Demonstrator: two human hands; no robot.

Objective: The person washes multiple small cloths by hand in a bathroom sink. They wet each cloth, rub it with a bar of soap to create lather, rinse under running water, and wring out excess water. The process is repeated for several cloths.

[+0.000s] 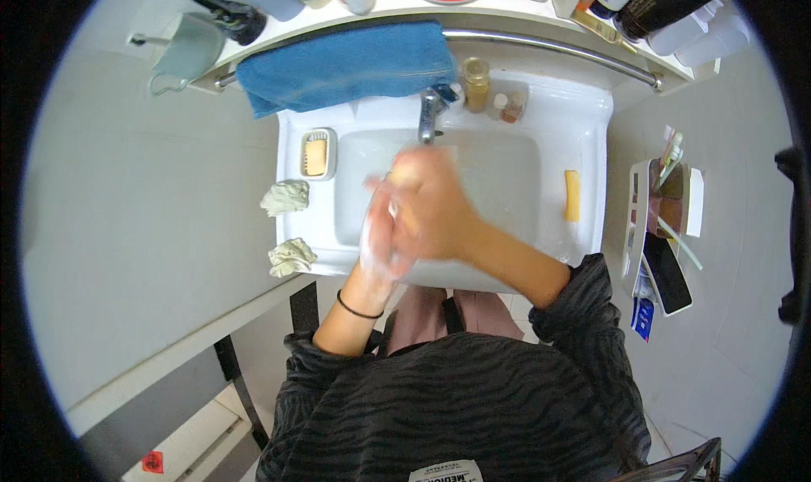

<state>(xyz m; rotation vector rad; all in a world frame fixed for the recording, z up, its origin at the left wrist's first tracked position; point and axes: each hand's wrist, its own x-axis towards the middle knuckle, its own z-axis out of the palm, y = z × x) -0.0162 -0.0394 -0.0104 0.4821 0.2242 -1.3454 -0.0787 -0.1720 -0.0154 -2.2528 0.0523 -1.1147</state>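
Note:
Over the white sink basin (pixel 500 171), my left hand (pixel 380 235) and my right hand (pixel 437 203) are pressed together, below the chrome faucet (pixel 427 117). White lather coats the left hand, most plainly along its outer side and wrist. The right hand lies across the left fingers, and both are blurred by motion. Whether anything sits between the palms is hidden. A black band (pixel 358 311) circles my left wrist. On the left rim, a bar of soap (pixel 315 157) rests in a white soap dish (pixel 332 155). A yellow bar-shaped piece (pixel 572 195) lies on the right rim.
Two crumpled pale cloths (pixel 285 197) (pixel 292 258) lie on the left rim. A blue towel (pixel 348 64) hangs from a metal rail (pixel 551 48). Small jars (pixel 476 83) stand behind the faucet. A wall holder (pixel 638 228) at right carries toothbrushes and a dark phone-like slab (pixel 666 273).

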